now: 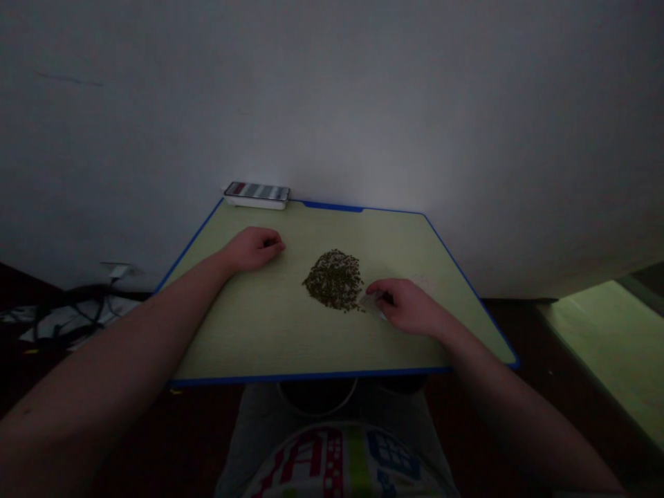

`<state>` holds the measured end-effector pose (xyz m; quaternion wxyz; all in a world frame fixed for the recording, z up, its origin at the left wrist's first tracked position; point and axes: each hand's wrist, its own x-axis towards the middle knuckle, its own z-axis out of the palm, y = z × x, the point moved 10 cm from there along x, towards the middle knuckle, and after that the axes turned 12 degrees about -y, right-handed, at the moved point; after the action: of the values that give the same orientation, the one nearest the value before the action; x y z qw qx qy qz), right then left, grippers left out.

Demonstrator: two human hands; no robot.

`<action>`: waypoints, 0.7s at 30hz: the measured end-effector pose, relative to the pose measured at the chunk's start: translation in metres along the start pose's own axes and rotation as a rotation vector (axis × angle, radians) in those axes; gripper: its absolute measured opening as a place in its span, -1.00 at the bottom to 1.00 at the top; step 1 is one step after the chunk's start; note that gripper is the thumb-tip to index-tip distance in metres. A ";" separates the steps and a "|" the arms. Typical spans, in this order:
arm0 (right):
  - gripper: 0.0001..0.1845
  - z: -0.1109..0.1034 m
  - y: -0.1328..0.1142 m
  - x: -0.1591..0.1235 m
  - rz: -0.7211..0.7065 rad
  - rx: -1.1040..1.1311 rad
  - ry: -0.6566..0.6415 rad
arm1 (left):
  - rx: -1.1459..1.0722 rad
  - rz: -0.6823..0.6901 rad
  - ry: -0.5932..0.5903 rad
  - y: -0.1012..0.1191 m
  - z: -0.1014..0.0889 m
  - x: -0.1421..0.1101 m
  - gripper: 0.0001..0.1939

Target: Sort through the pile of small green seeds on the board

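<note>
A heap of small green and brown seeds or beans (332,283), with paler bits among them, lies in the middle of the pale table (249,346). My left hand (254,249) rests on the tabletop to the left of the heap, fingers curled in, with nothing showing in it. Close by the heap's right edge, my right hand (407,304) is closed in a pinch. A thin, pale, see-through piece (371,303) sticks out below its fingertips towards the heap. Faint pale grains (426,282) lie just behind that hand.
A phone (258,191) lies on a white box (259,203) at the back left corner. The table's blue rim (332,377) runs round it, against a grey wall (337,104). A round container (317,395) sits below the front edge. Black cables (93,294) lie at left.
</note>
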<state>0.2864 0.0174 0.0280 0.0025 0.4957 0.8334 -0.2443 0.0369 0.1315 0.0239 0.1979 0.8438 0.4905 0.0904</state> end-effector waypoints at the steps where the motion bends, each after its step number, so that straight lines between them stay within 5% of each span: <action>1: -0.64 0.000 -0.001 0.000 0.003 -0.005 -0.001 | 0.006 0.001 0.003 0.000 0.000 0.000 -0.64; 12: -0.64 -0.012 0.026 -0.010 0.187 -0.036 0.109 | 0.002 0.013 0.010 -0.001 0.000 0.001 -0.64; 21: -0.59 -0.007 0.006 -0.005 0.136 -0.005 0.109 | -0.009 0.010 0.003 -0.002 0.001 0.000 -0.64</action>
<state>0.2957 0.0181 0.0327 -0.0247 0.5637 0.7974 -0.2141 0.0360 0.1325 0.0224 0.2006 0.8452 0.4861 0.0949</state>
